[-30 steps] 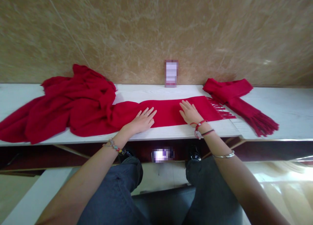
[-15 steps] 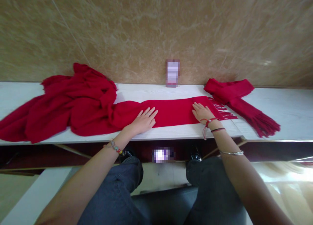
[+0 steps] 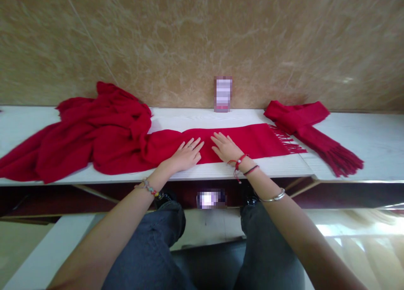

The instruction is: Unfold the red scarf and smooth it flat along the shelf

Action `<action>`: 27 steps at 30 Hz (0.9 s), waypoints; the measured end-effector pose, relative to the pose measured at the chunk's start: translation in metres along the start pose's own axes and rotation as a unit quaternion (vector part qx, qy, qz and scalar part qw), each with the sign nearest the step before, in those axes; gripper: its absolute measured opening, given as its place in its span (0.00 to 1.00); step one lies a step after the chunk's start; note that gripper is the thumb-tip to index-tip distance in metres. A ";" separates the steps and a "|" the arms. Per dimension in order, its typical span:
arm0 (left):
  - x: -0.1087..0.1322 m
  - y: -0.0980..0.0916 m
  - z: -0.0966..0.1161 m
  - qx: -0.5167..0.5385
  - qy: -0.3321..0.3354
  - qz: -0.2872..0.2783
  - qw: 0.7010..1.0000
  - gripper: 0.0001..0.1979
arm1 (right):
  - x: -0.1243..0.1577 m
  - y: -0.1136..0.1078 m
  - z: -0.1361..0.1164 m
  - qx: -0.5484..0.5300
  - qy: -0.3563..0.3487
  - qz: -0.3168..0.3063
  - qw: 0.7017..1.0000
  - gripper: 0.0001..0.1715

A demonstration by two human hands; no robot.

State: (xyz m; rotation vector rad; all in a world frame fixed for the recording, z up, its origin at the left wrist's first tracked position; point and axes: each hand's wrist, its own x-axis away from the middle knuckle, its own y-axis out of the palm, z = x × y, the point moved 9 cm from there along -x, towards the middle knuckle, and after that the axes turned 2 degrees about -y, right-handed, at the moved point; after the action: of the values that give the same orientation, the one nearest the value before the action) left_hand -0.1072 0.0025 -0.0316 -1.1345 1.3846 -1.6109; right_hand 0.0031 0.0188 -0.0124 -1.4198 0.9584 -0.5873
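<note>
A long red scarf (image 3: pixel 257 140) lies along the white shelf, its right part flat with a fringed end. Toward the left the same cloth runs into a loose, rumpled heap. My left hand (image 3: pixel 187 154) rests flat on the scarf where the smooth part meets the wrinkles, fingers spread. Close to its right, my right hand (image 3: pixel 226 149) lies on the flat part, palm down with fingers stretched out. Neither hand grips the cloth.
A second red fringed scarf (image 3: pixel 303 126) lies crossed over itself at the right. A blurred-out upright box-shaped item (image 3: pixel 223 94) stands against the marbled wall (image 3: pixel 189 41). The white shelf (image 3: pixel 378 142) ends in a front edge above my knees.
My right hand has slid left along the scarf, from near the fringed end to beside my left hand. My left hand has stayed in place.
</note>
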 end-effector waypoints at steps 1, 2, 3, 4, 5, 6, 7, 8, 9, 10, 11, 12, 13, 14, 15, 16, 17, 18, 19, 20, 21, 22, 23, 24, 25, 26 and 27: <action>0.000 0.001 0.000 -0.002 0.000 -0.001 1.000 0.30 | -0.003 0.005 -0.013 -0.005 -0.012 -0.018 1.000 0.28; 0.000 0.002 0.000 -0.004 -0.001 -0.004 1.000 0.30 | -0.004 0.009 -0.021 -0.009 -0.018 -0.034 0.999 0.29; 0.000 0.002 0.000 -0.004 0.000 -0.005 1.000 0.30 | -0.004 0.011 -0.025 -0.011 -0.020 -0.046 0.999 0.29; 0.000 0.002 0.000 -0.004 0.000 -0.005 1.000 0.30 | -0.004 0.012 -0.024 -0.012 -0.018 -0.054 0.998 0.29; 0.001 0.001 0.000 -0.002 0.000 -0.004 1.000 0.30 | -0.003 0.012 -0.020 -0.011 -0.012 -0.059 0.998 0.29; 0.001 0.000 0.001 -0.001 -0.002 -0.002 1.000 0.30 | -0.001 0.011 -0.012 -0.008 -0.004 -0.061 0.998 0.29; 0.002 -0.001 0.001 0.001 -0.003 -0.002 1.000 0.30 | 0.002 0.010 -0.001 -0.003 0.009 -0.061 0.998 0.29; 0.002 -0.002 0.002 0.003 -0.004 -0.003 1.000 0.30 | 0.005 0.008 0.013 0.004 0.027 -0.060 0.998 0.29; 0.003 -0.003 0.002 0.004 -0.003 -0.005 1.000 0.30 | 0.009 0.006 0.029 0.012 0.050 -0.058 0.997 0.28; 0.003 -0.003 0.003 0.005 -0.002 -0.006 1.000 0.30 | 0.014 0.004 0.047 0.020 0.075 -0.054 0.995 0.28; 0.004 -0.004 0.004 0.005 0.000 -0.008 1.000 0.30 | 0.020 0.001 0.066 0.029 0.107 -0.047 0.993 0.28; 0.004 -0.004 0.004 0.005 0.001 -0.008 1.000 0.30 | 0.027 -0.002 0.084 0.037 0.135 -0.037 0.989 0.27; 0.004 -0.005 0.004 0.005 0.002 -0.007 1.000 0.30 | 0.035 -0.006 0.100 0.045 0.161 -0.022 0.986 0.27; 0.004 -0.005 0.005 0.005 0.002 -0.005 1.000 0.30 | 0.044 -0.011 0.117 0.050 0.189 -0.009 0.981 0.26; 0.004 -0.005 0.004 0.004 0.002 -0.005 1.000 0.30 | 0.052 -0.015 0.131 0.051 0.215 0.005 0.975 0.26; 0.004 -0.004 0.004 0.003 0.002 -0.006 1.000 0.30 | 0.061 -0.018 0.143 0.051 0.237 0.016 0.970 0.26; 0.003 -0.004 0.004 0.002 0.002 -0.007 1.000 0.30 | 0.068 -0.022 0.152 0.050 0.252 0.025 0.966 0.26; 0.003 -0.003 0.004 0.000 0.002 -0.008 1.000 0.30 | 0.074 -0.025 0.159 0.050 0.262 0.032 0.963 0.26; 0.002 -0.002 0.003 -0.001 0.002 -0.009 1.000 0.30 | 0.078 -0.028 0.163 0.052 0.267 0.039 0.961 0.26; 0.002 -0.002 0.003 -0.002 0.002 -0.009 1.000 0.30 | 0.081 -0.031 0.165 0.056 0.270 0.045 0.960 0.26; 0.002 -0.001 0.003 -0.001 0.002 -0.008 1.000 0.30 | 0.082 -0.034 0.164 0.060 0.272 0.054 0.959 0.27; 0.001 -0.002 0.002 0.000 0.002 -0.007 1.000 0.30 | 0.081 -0.037 0.162 0.064 0.271 0.062 0.958 0.27; 0.001 -0.002 0.002 0.002 0.001 -0.006 1.000 0.30 | 0.078 -0.039 0.157 0.068 0.268 0.070 0.959 0.27; 0.001 -0.002 0.002 0.003 0.001 -0.006 1.000 0.30 | 0.072 -0.040 0.149 0.069 0.258 0.077 0.961 0.27; 0.001 -0.002 0.002 0.003 0.000 -0.007 1.000 0.30 | 0.065 -0.040 0.138 0.066 0.239 0.081 0.965 0.27; 0.001 -0.002 0.002 0.003 0.000 -0.008 1.000 0.30 | 0.056 -0.039 0.124 0.059 0.212 0.082 0.972 0.27; 0.001 -0.002 0.002 0.002 -0.001 -0.011 1.000 0.30 | 0.047 -0.036 0.106 0.046 0.175 0.081 0.980 0.26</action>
State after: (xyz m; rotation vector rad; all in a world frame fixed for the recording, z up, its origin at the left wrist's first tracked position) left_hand -0.1060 0.0015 -0.0296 -1.1521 1.3715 -1.6259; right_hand 0.1230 0.0344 0.0020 -1.1626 1.2951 -0.7652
